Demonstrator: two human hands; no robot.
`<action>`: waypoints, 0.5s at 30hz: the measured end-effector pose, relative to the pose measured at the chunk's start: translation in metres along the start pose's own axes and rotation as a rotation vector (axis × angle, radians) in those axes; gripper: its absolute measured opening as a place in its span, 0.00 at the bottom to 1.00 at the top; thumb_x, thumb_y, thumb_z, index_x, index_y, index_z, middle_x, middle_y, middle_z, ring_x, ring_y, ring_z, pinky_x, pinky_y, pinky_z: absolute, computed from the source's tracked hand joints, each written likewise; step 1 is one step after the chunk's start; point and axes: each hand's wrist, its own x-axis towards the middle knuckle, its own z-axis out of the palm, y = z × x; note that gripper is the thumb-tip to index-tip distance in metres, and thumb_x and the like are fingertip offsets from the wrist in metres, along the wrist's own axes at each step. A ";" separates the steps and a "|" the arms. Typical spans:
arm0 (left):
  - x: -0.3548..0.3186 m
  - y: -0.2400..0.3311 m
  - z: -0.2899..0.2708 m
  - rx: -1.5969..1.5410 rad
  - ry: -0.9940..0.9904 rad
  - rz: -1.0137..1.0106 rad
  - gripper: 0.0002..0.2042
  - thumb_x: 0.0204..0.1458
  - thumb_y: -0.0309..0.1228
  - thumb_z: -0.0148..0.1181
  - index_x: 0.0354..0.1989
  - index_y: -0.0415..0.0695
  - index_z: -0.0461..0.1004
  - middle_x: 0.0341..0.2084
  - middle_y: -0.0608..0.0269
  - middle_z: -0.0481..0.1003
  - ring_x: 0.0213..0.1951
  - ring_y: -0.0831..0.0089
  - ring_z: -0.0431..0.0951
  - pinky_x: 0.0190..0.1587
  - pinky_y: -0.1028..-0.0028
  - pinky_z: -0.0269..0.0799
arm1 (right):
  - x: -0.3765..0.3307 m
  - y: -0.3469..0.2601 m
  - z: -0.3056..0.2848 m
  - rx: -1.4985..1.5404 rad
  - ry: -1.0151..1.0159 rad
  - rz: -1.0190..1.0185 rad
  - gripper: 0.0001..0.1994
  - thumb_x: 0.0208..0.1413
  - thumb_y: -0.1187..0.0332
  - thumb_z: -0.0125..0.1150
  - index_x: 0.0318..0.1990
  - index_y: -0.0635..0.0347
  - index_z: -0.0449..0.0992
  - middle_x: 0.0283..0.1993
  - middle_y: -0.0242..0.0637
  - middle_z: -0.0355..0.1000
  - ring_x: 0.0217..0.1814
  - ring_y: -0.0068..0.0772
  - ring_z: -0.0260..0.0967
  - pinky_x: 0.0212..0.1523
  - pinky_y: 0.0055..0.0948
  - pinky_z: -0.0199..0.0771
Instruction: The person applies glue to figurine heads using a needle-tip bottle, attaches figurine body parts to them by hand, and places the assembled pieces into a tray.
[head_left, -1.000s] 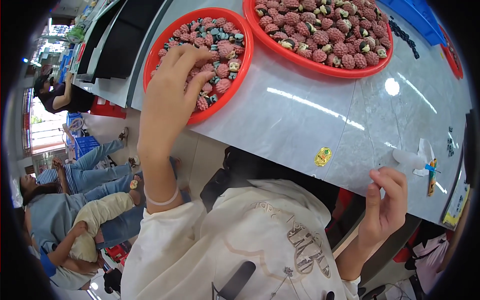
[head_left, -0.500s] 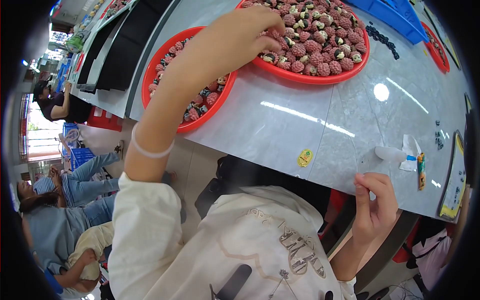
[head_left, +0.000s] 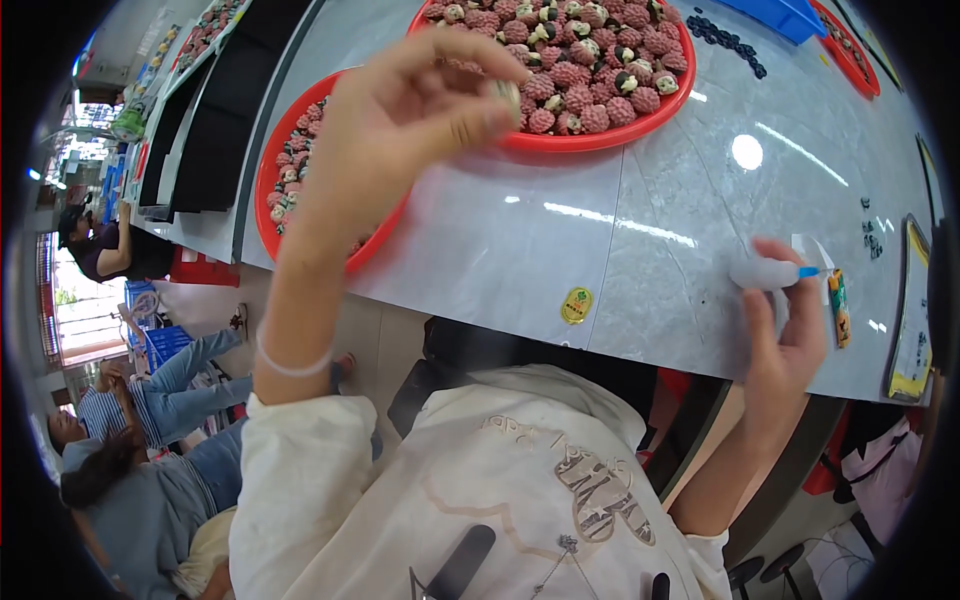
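My left hand is raised over the near edges of two red trays, blurred by motion. Its thumb and fingers pinch a small pale figurine, largely hidden by the fingertips. The bigger red tray is heaped with pink, knobbly figurines with cream and black parts. Behind my left wrist, the smaller red tray holds similar pieces. At the right, my right hand has its thumb and fingers around a translucent squeeze bottle with a blue needle tip, close to the tabletop.
An orange-and-green tube lies beside white paper right of the bottle. Small dark pieces lie near a blue bin; others lie far right. A gold sticker marks the table's near edge. People sit at left.
My left hand has come back from the heaped tray with a figurine between its fingers. My right hand has moved forward from the table edge and closed around the squeeze bottle.
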 end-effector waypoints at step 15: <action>-0.068 -0.013 0.098 -0.975 -0.008 -0.395 0.17 0.42 0.35 0.59 0.38 0.38 0.65 0.34 0.52 0.69 0.33 0.68 0.73 0.32 0.79 0.69 | -0.012 -0.018 -0.021 0.220 -0.006 -0.234 0.27 0.40 0.55 0.62 0.41 0.67 0.63 0.34 0.45 0.65 0.29 0.25 0.62 0.30 0.16 0.61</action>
